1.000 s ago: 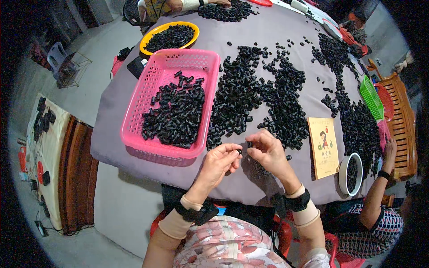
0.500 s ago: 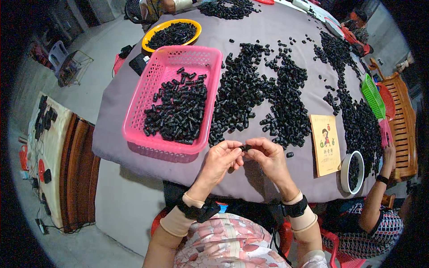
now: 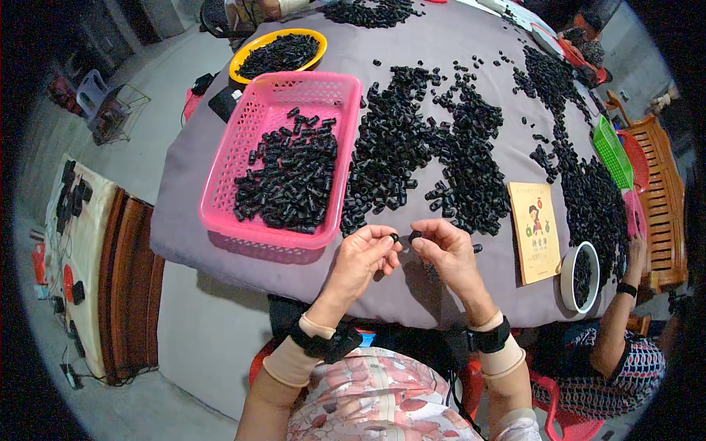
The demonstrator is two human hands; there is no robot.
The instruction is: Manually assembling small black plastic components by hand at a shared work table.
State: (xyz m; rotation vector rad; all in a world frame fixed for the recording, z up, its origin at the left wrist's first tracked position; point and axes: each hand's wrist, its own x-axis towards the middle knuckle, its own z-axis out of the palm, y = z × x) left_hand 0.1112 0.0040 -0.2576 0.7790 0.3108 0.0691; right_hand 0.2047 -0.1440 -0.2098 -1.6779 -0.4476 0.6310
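Observation:
My left hand (image 3: 362, 259) pinches a small black plastic piece (image 3: 394, 237) between thumb and fingertips. A short gap to its right, my right hand (image 3: 448, 253) pinches another small black piece (image 3: 416, 234). Both hands hover over the near edge of the table. Just beyond them spreads a big heap of short black tubular parts (image 3: 390, 158). At the left stands a pink perforated basket (image 3: 212, 195), partly filled with black tubular parts (image 3: 290, 176) that look like joined pieces.
The grey-covered table (image 3: 184, 213) also bears a yellow bowl (image 3: 237, 72) of black parts, a tan booklet (image 3: 535, 253), a white bowl (image 3: 565, 283) and further black heaps (image 3: 588, 191). A co-worker's arm (image 3: 625, 301) reaches in at the right, near a green basket (image 3: 612, 154).
My hands have drawn apart; the black piece between them half a second ago now shows as two, one in each hand. The view has shifted slightly.

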